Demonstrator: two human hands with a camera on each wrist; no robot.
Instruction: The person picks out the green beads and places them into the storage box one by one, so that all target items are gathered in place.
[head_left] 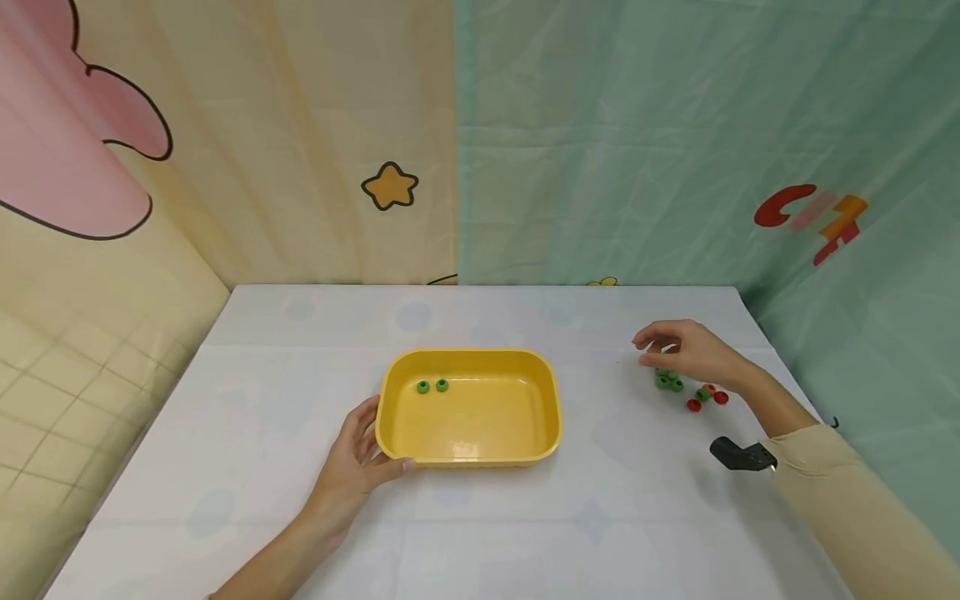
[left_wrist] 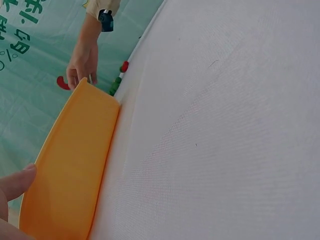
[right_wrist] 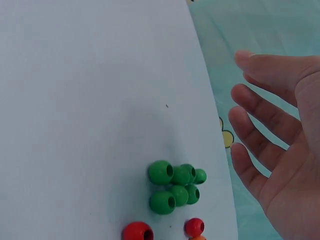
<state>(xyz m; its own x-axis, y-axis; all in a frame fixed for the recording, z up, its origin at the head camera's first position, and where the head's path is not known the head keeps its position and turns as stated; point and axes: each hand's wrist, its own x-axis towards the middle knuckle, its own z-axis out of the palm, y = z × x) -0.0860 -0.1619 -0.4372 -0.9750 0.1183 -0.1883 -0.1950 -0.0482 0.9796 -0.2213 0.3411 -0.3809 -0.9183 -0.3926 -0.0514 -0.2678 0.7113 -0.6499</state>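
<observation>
A shallow yellow plastic tray [head_left: 480,421] rests on the table with two green beads [head_left: 423,387] inside, toward its back left. My left hand [head_left: 352,458] holds the tray's near left corner, thumb at the front rim and fingers along the left side. Off to the right, my right hand [head_left: 690,350] hovers by a cluster of green beads [head_left: 663,382], its fingers loosely bent. The right wrist view shows nothing between the fingers of that right hand [right_wrist: 290,160]. Red beads [head_left: 693,405] and an orange bead [head_left: 709,388] lie beside the green ones.
A white patterned cloth [head_left: 247,433] covers the table. Hanging curtains, one cream [head_left: 300,167] and one green [head_left: 600,167], border the back and sides. A black wrist mount [head_left: 742,455] sticks out from the right sleeve.
</observation>
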